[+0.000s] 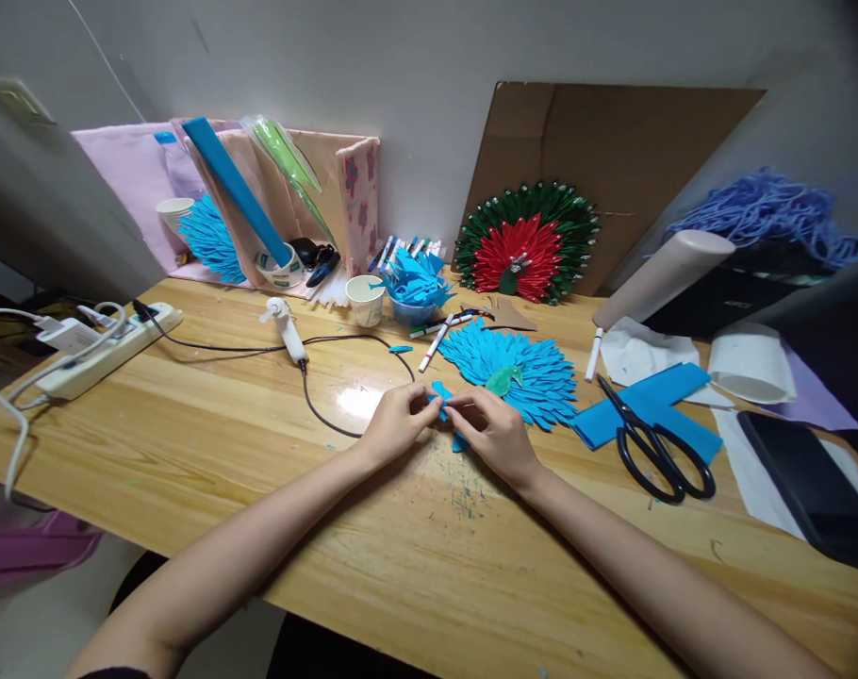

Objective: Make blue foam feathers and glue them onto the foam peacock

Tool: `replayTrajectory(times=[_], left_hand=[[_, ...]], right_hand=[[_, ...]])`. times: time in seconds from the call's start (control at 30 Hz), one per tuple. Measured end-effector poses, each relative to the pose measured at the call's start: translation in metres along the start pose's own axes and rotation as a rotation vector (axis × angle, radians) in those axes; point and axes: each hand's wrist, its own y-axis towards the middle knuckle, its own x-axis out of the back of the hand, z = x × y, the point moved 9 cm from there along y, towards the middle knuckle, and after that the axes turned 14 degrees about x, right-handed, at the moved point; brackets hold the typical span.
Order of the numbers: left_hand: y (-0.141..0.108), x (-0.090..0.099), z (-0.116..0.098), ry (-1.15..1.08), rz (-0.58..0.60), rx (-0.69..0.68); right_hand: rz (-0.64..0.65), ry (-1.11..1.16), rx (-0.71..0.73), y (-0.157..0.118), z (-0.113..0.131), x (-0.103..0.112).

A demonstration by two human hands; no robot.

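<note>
Near the middle of the table my left hand (399,421) and my right hand (496,432) meet, fingertips pinched on a small blue piece (439,389). Its lower part is covered by my fingers. Another bit of blue (458,442) shows just below my right fingertips. Right behind my right hand lies a fan of layered blue petals (542,363) with a green bird shape (501,380) on it. A blue bowl (413,309) filled with cut blue pieces stands farther back, beside a paper cup (365,300).
Black scissors (651,448) lie on folded blue sheets (641,405) at the right, near a phone (811,490). A white glue gun (286,330) with a black cord stands left of centre. A power strip (110,354) is at the far left. A red-green fan (528,243) leans on cardboard (627,151).
</note>
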Motion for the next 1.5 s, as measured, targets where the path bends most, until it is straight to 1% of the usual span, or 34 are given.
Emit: replayTrajectory(times=[0.1,0.2,0.4,0.53,0.6,0.8,1.0,1.17,1.33,1.5], left_hand=[[-0.001,-0.001,-0.002,-0.003,0.012,-0.012],[-0.001,0.0,-0.003,0.048,-0.004,-0.028],[-0.003,0.003,-0.007,0.142,-0.07,-0.086],[-0.003,0.009,-0.007,0.147,-0.14,-0.08],[-0.003,0.012,-0.006,0.134,-0.156,-0.075],[-0.002,0.009,-0.007,0.074,-0.095,-0.072],[0.001,0.005,0.002,-0.119,-0.035,0.004],[0.004,0.001,0.007,-0.245,0.002,0.044],[0.006,0.0,0.01,-0.296,0.022,0.062],[0.004,-0.001,0.008,-0.27,0.04,0.043]], right_hand=[[-0.009,0.016,-0.033,-0.001,-0.004,0.0],[-0.011,0.024,-0.061,-0.002,-0.007,0.0],[-0.015,0.019,-0.074,-0.002,-0.01,0.0],[-0.016,0.02,-0.08,-0.002,-0.011,0.0],[-0.019,0.02,-0.085,-0.002,-0.011,0.0],[-0.014,0.016,-0.061,-0.002,-0.009,0.0],[-0.042,0.051,-0.05,-0.001,-0.006,0.002],[-0.027,0.018,-0.034,-0.001,-0.005,0.002],[-0.008,-0.034,-0.002,-0.001,-0.003,0.001],[-0.008,-0.031,0.003,-0.001,-0.002,0.001]])
